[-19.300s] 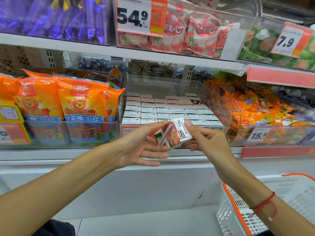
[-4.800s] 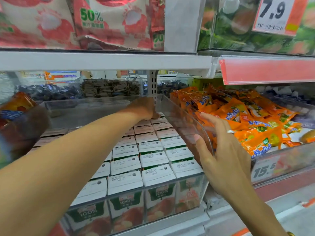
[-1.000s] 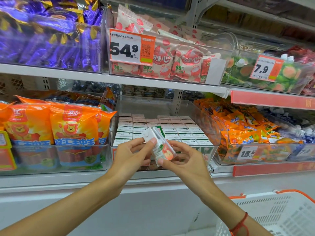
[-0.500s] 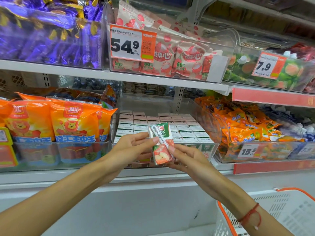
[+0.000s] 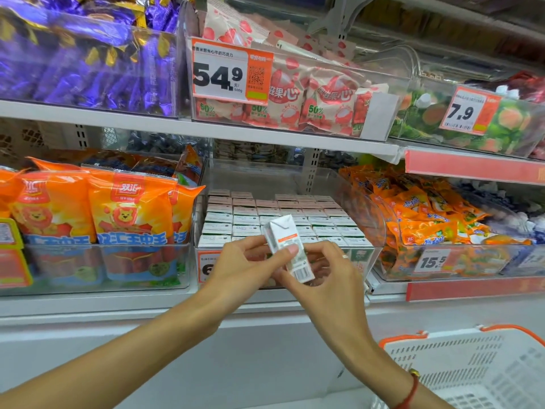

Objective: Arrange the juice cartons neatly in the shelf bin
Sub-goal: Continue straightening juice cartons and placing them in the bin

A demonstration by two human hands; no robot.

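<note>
A small white juice carton [image 5: 285,242] is held upright, slightly tilted, in front of the shelf bin, its white back with a barcode facing me. My left hand [image 5: 244,268] pinches it from the left, the thumb lying across its face. My right hand [image 5: 326,278] grips its lower end from the right. Behind it, the clear shelf bin [image 5: 364,219] holds several rows of juice cartons [image 5: 244,221] standing upright with white tops showing.
Orange sausage packs [image 5: 126,214] fill the bin on the left, orange snack bags [image 5: 418,219] the bin on the right. An upper shelf [image 5: 206,129] carries bagged sweets. A white basket with an orange rim [image 5: 472,370] sits at lower right.
The carton has been turned in my hands: its green and red printed front faced me before, now its white barcode side does. Both hands stay in front of the bin.
</note>
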